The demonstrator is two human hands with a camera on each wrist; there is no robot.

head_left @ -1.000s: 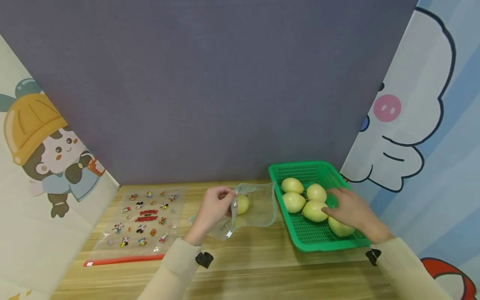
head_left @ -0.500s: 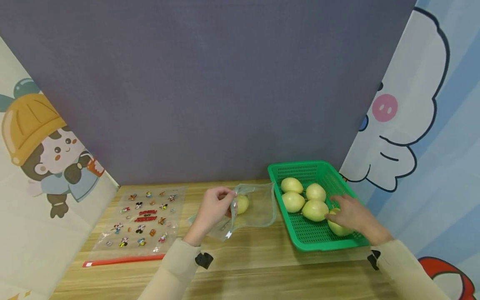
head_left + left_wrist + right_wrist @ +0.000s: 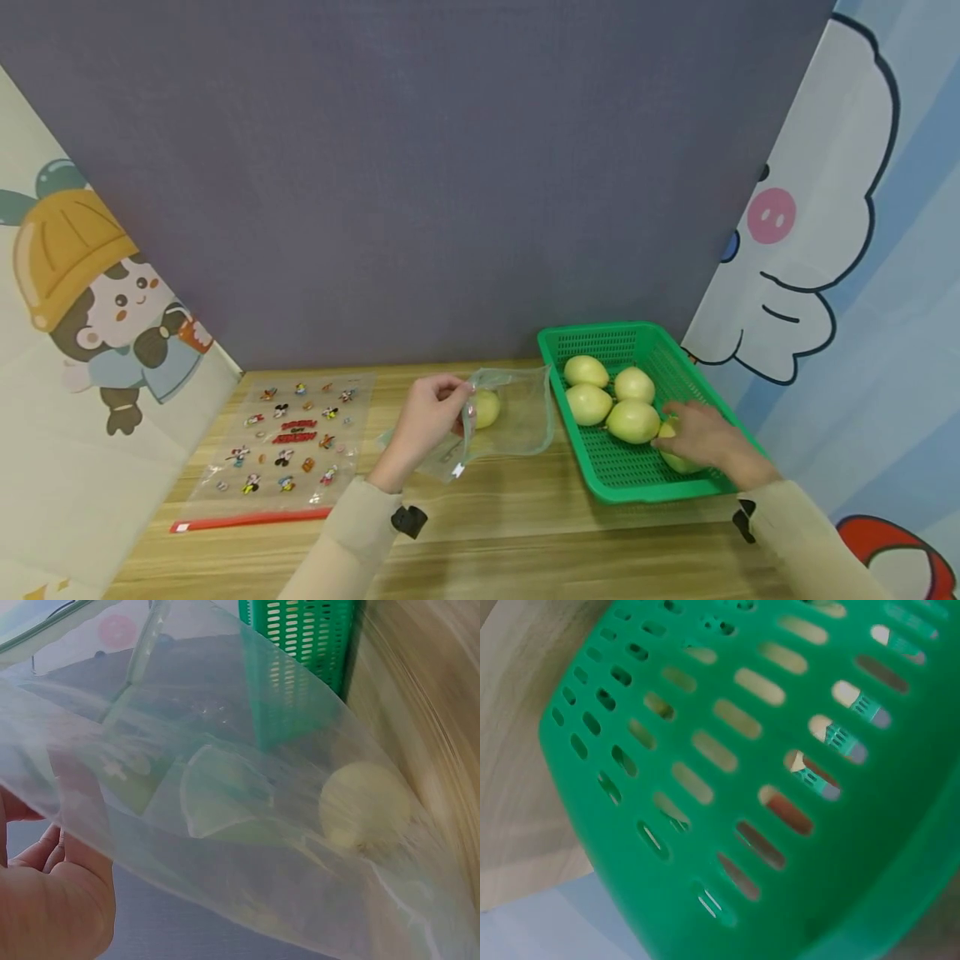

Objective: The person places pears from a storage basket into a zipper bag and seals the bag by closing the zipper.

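My left hand (image 3: 431,417) pinches the upper edge of a clear zip bag (image 3: 517,421), which has a pale rim and a small white slider. One pale yellow-green fruit (image 3: 486,409) lies inside; in the left wrist view this bagged fruit (image 3: 364,802) shows through the film. Over at the right, my right hand (image 3: 701,437) reaches into a green basket (image 3: 592,487), fingers curled round the fruit (image 3: 678,458) in its near right corner. Several similar fruits (image 3: 632,421) sit beside it. The basket's slotted wall (image 3: 727,750) hides most of that hand in the right wrist view.
A clear printed bag (image 3: 277,450) with a red zip strip (image 3: 255,520) lies flat on the wooden table (image 3: 525,542) at the left. Behind the table rises a grey-purple panel (image 3: 420,183). Cartoon-printed walls stand on both sides.
My right hand has lowered from above the basket onto the near right fruit, and its fingers have closed round it. The left hand and its bag have stayed in place.
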